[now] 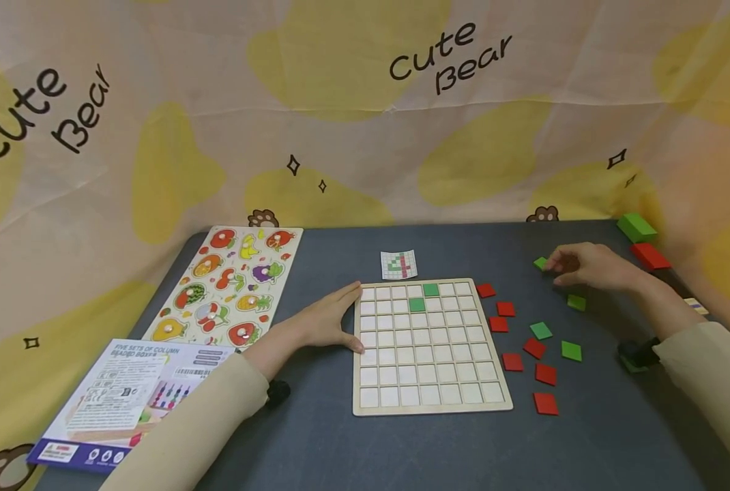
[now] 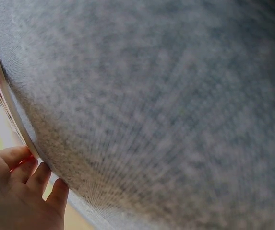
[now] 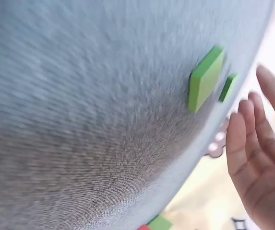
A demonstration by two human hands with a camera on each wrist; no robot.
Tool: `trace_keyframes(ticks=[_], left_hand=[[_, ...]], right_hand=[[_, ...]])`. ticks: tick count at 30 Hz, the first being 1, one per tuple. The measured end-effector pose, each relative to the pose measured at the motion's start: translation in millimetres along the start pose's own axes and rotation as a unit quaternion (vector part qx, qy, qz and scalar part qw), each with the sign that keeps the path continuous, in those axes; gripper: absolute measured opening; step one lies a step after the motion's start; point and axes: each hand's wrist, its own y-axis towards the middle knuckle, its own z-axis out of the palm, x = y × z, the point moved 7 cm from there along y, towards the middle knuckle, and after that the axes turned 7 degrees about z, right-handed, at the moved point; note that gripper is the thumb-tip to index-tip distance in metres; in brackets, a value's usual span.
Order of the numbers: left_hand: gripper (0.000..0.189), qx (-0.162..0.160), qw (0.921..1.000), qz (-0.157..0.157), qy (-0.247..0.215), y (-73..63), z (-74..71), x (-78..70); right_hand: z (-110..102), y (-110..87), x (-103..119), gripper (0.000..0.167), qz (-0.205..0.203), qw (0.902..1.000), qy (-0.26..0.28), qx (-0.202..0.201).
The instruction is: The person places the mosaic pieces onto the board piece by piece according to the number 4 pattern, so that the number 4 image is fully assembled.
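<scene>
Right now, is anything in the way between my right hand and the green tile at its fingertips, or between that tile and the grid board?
Nothing visible stands between your right hand and the green tile. Toward the grid board, red tiles lie flat beside its right edge; lifting the tile should clear them.

Left hand (image 1: 323, 317) touches left edge of grid board (image 1: 428, 335); right hand (image 1: 593, 266) near green tile (image 1: 539, 263), right of board; pattern card (image 1: 398, 264) behind board.
</scene>
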Motion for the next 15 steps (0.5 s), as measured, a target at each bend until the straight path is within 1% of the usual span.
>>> trace_keyframes(ticks=[3, 6, 8, 11, 15], left_hand=[[0.116, 0.000, 1.0000, -0.001, -0.002, -0.7, 0.5, 0.6], [0.116, 0.000, 1.0000, -0.002, -0.001, -0.9, 1.4, 1.1], [0.116, 0.001, 1.0000, -0.002, 0.000, -0.8, 1.9, 1.5], [0.116, 0.001, 1.0000, -0.003, 0.000, -0.3, 2.5, 2.3], [0.115, 0.000, 1.0000, -0.003, -0.001, -0.2, 1.4, 2.6]], right_hand=[[-6, 9.2, -6, 0.033, -0.006, 0.9995, -0.023, -0.020], [-5, 18.2, -10, 0.042, -0.016, 0.9992, -0.035, -0.009], [-2, 23.4, -9, 0.043, -0.020, 0.9989, -0.042, 0.001], [3, 28.4, -6, 0.042, -0.019, 0.9985, -0.051, 0.012], [5, 33.1, -4, 0.033, -0.016, 0.9978, -0.065, 0.002]])
